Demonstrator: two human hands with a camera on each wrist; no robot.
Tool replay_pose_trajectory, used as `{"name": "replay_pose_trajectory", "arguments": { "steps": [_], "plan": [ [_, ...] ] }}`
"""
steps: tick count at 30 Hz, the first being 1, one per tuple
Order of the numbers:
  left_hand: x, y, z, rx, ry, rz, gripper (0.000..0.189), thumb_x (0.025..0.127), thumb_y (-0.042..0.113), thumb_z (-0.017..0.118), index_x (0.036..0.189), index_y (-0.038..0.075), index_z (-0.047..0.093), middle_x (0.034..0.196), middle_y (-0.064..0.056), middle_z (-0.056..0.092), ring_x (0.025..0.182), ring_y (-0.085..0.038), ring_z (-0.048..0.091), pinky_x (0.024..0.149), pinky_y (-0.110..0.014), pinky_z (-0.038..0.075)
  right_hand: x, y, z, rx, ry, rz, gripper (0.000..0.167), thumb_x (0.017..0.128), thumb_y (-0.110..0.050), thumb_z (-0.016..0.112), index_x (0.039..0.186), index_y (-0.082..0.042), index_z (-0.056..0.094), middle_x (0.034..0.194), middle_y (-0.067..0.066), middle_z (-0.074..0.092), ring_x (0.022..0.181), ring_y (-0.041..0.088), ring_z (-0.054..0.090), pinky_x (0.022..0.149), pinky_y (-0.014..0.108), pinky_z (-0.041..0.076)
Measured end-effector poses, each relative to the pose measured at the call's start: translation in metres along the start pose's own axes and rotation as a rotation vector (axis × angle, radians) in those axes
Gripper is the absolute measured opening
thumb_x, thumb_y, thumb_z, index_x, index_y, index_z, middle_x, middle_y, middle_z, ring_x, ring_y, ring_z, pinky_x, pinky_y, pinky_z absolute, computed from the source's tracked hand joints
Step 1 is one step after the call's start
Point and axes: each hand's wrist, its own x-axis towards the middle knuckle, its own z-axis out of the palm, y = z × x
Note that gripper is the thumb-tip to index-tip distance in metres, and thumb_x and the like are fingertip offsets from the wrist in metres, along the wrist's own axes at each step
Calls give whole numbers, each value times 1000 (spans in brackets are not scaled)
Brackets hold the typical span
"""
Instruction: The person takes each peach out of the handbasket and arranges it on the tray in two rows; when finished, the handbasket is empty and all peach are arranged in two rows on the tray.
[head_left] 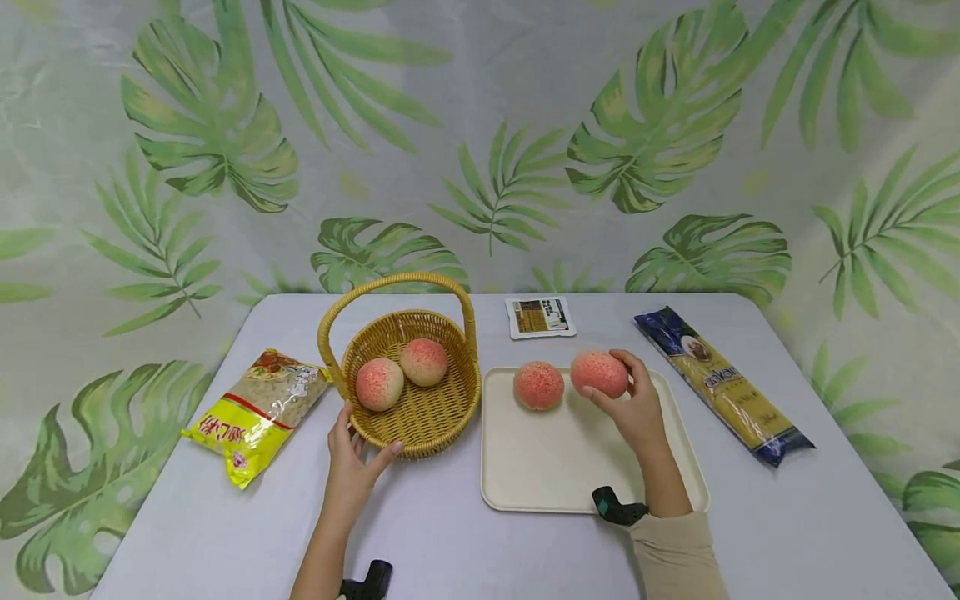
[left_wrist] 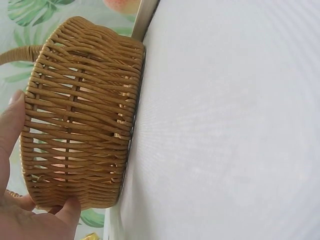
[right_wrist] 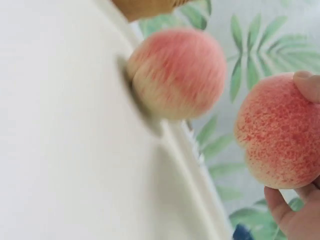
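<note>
My right hand (head_left: pixel 639 410) grips a pink peach (head_left: pixel 600 374), thumb and fingers on opposite sides, raised over the cream tray (head_left: pixel 592 479). In the right wrist view this peach (right_wrist: pixel 280 135) hangs clear of the tray. A second peach (head_left: pixel 538 385) sits on the tray to its left. My left hand (head_left: pixel 354 467) holds the near left side of a wicker basket (head_left: pixel 412 421), thumb at the rim and fingers around the wall in the left wrist view. Inside the basket lie two more peaches, one on the left (head_left: pixel 379 384) and one behind it (head_left: pixel 423 362).
Left of the basket lies a yellow-and-clear food bag (head_left: pixel 258 412). A small white packet (head_left: pixel 540 317) is behind the tray. To the right rests a long blue-and-yellow pasta pack (head_left: pixel 723 383). The basket's tall handle (head_left: pixel 397 278) arches over it. Leaf-patterned cloth (head_left: pixel 495 192) hangs behind the table.
</note>
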Motion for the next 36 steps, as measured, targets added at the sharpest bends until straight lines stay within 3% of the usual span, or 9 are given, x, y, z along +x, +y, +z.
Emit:
{"name": "replay_pose_trajectory", "arguments": {
  "steps": [5, 9, 18, 28, 36],
  "plan": [
    [0, 0, 0, 11, 4, -2, 101, 74, 26, 75, 143, 9, 4, 139, -21, 5, 130, -34, 15, 107, -37, 19, 2, 43, -6, -56, 10, 109, 70, 73, -15, 76, 131, -3, 38, 129, 15, 41, 118, 26, 36, 97, 45, 34],
    [0, 0, 0, 13, 7, -5, 102, 73, 25, 76, 143, 8, 4, 139, -21, 5, 130, -33, 15, 107, -36, 20, 2, 58, -6, -92, -43, 120, 73, 76, -13, 73, 135, 0, 31, 134, 21, 32, 122, 33, 31, 98, 51, 32],
    [0, 2, 1, 6, 10, -11, 101, 73, 24, 76, 143, 8, 5, 139, -21, 5, 130, -32, 16, 107, -35, 20, 3, 61, -4, -116, -110, 142, 75, 80, -17, 70, 138, -3, 26, 135, 23, 25, 121, 36, 30, 99, 52, 30],
    [0, 3, 0, 2, 5, -21, 101, 74, 23, 75, 143, 8, 4, 139, -21, 4, 130, -33, 15, 107, -35, 20, 2, 63, -9, -147, -92, 239, 76, 79, -31, 70, 136, -4, 28, 127, 21, 34, 108, 33, 41, 89, 47, 39],
    [0, 3, 0, 9, 4, -17, 102, 73, 25, 76, 143, 8, 4, 139, -21, 4, 130, -33, 15, 107, -35, 20, 1, 61, -11, -109, -76, 182, 73, 81, -25, 68, 137, -1, 27, 133, 21, 29, 115, 35, 35, 93, 49, 36]
  ]
}}
